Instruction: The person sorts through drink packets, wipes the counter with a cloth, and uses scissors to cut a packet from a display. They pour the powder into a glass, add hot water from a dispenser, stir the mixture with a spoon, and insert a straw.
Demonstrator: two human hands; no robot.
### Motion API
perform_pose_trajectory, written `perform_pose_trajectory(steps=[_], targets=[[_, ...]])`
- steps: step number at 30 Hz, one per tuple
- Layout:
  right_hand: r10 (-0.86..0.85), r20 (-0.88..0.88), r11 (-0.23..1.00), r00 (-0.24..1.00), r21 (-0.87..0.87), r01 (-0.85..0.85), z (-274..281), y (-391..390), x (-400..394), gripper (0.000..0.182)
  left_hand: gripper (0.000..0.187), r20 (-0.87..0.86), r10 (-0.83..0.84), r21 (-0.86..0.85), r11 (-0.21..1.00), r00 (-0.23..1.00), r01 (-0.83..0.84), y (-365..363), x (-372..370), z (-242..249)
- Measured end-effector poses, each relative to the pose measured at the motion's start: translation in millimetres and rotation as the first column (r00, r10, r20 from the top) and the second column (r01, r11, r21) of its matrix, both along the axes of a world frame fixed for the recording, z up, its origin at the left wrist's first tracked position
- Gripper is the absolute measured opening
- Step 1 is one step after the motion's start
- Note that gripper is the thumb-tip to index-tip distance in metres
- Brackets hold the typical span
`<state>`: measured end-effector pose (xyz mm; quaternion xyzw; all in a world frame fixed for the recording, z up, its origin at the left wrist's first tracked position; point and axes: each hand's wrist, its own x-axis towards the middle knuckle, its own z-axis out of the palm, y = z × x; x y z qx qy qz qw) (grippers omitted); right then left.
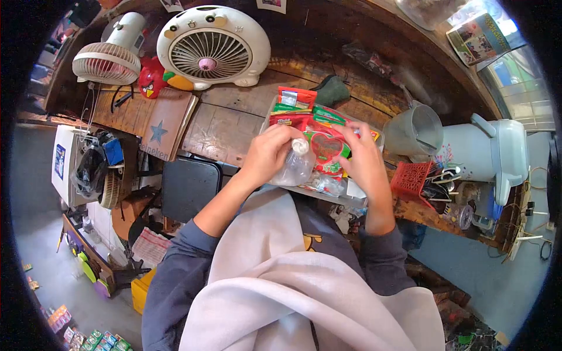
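Note:
My left hand [268,153] is closed around the gathered neck of a clear plastic bag [293,168], whose twisted white top [300,146] sticks up by the thumb. My right hand [364,153] is held over the right side of a tray [380,140], its fingers apart and curved beside a red and green packet [326,149]. More red and green packets [297,97] stand in the back of the tray. Both hands are above the tray, with a gap between them.
A white fan [213,50] and a smaller fan [106,61] stand at the back left, near a notebook [167,123]. On the right are a grey container [414,130], a red basket [410,180] and a pale blue thermos [474,149]. A dark stool [190,186] is below left.

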<state>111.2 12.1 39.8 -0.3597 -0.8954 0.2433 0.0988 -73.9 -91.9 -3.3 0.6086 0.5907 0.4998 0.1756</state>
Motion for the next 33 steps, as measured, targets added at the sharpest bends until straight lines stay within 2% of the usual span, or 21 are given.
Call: perform_pose_trajectory(steps=[3, 4, 6, 8, 10, 11, 12, 13, 14, 15, 16, 18, 19, 21, 23, 24, 25, 26, 28, 31, 33], targets=[[0.027, -0.112, 0.995, 0.993, 0.093, -0.017, 10.5, 27.8, -0.3, 0.05, 0.021, -0.011, 0.065, 0.125, 0.99, 0.998, -0.063, 1.9, 9.7, -7.0], [0.024, -0.111, 0.996, 0.994, 0.093, -0.014, 12.1, 42.6, -2.4, 0.05, 0.021, -0.01, 0.062, 0.125, 0.99, 0.998, -0.06, 3.2, 13.2, -11.4], [0.027, -0.195, 0.997, 0.98, 0.082, -0.012, 10.8, 81.8, -9.1, 0.044, 0.019, 0.009, 0.193, 0.097, 0.976, 0.981, -0.193, 5.5, 18.4, -17.6], [-0.185, -0.192, 0.933, 0.964, -0.343, 0.111, -7.0, 141.1, -22.1, 0.044, 0.02, 0.002, 0.195, 0.027, 0.98, 0.981, -0.195, 8.9, 15.8, -12.6], [-0.581, -0.189, 0.715, 0.792, -0.584, 0.385, -25.7, 185.0, -42.9, 0.049, 0.023, -0.089, 0.162, -0.047, 0.985, 0.983, -0.166, 12.8, 9.0, -4.4], [-0.551, 0.142, 0.753, 0.823, -0.342, 0.563, -25.5, 205.4, -50.6, 0.048, 0.028, -0.005, 0.101, -0.081, 0.992, 0.995, -0.101, 11.3, 3.3, -8.7], [-0.535, 0.454, 0.784, 0.712, -0.047, 0.619, -24.1, 226.3, -56.2, 0.047, 0.028, -0.009, 0.097, -0.08, 0.992, 0.995, -0.098, 9.8, -0.6, -4.3], [-0.538, 0.449, 0.782, 0.713, -0.05, 0.622, -50.7, 250.4, -54.0, 0.047, 0.03, 0.094, 0.022, -0.055, 0.998, 0.995, -0.017, 8.2, -4.5, 3.3], [-0.625, 0.279, 0.78, 0.729, 0.227, 0.583, -100.0, 274.4, -44.9, 0.045, 0.033, 0.194, -0.056, -0.023, 0.998, 0.979, 0.062, 8.2, -11.7, 7.7], [-0.654, 0.092, 0.687, 0.751, 0.487, 0.539, -111.8, 275.8, -46.2, 0.043, 0.039, 0.181, -0.096, -0.003, 0.995, 0.979, 0.098, 9.0, -23.4, 7.0], [-0.656, 0.091, 0.687, 0.749, 0.483, 0.542, -118.4, 282.8, -44.9, 0.043, 0.039, 0.226, -0.126, 0.043, 0.992, 0.966, 0.119, 10.5, -32.4, 7.8], [-0.559, 0.247, 0.827, 0.792, 0.245, 0.507, -125.3, 288.1, -42.1, 0.035, 0.039, 0.293, -0.106, 0.07, 0.994, 0.95, 0.089, 23.8, -48.9, 16.7], [-0.559, 0.25, 0.826, 0.79, 0.241, 0.509, -131.0, 290.1, -45.1, 0.035, 0.039, 0.294, -0.107, 0.065, 0.994, 0.95, 0.092, 37.1, -54.3, 26.7], [-0.449, 0.073, 0.886, 0.891, 0.168, 0.433, -143.1, 288.0, -54.3, 0.035, 0.034, 0.299, -0.112, -0.006, 0.993, 0.948, 0.119, 73.6, -60.0, 40.4], [-0.408, 0.293, 0.909, 0.865, 0.221, 0.354, -101.5, 243.5, -73.3, 0.038, 0.03, 0.189, -0.22, -0.117, 0.963, 0.957, 0.244, 115.9, -62.7, 34.9], [-0.411, 0.212, 0.894, 0.887, 0.283, 0.347, -108.3, 237.7, -78.9, 0.033, 0.033, 0.074, -0.278, -0.173, 0.942, 0.958, 0.287, 137.9, -62.5, 32.0], [-0.362, 0.026, 0.927, 0.932, 0.113, 0.357, -96.0, 223.0, -81.3, 0.032, 0.036, -0.038, -0.337, -0.232, 0.918, 0.941, 0.32, 157.1, -59.7, 28.4], [-0.328, -0.171, 0.945, 0.929, -0.056, 0.323, -82.2, 207.6, -80.3, 0.032, 0.036, -0.037, -0.345, -0.23, 0.916, 0.938, 0.328, 172.1, -52.3, 24.4], [-0.333, -0.261, 0.943, 0.906, -0.101, 0.317, -59.7, 188.1, -81.5, 0.03, 0.045, -0.367, -0.203, -0.205, 0.97, 0.908, 0.134, 195.6, -36.7, 12.1], [-0.319, -0.427, 0.947, 0.846, -0.164, 0.275, -29.8, 168.6, -80.2, 0.028, 0.053, -0.486, -0.117, -0.146, 0.988, 0.866, 0.052, 219.4, -28.2, -11.3], [-0.282, -0.518, 0.959, 0.808, -0.153, 0.237, -14.0, 157.1, -76.1, 0.027, 0.05, -0.442, -0.153, -0.085, 0.988, 0.884, 0.129, 223.9, -28.9, -12.9]])
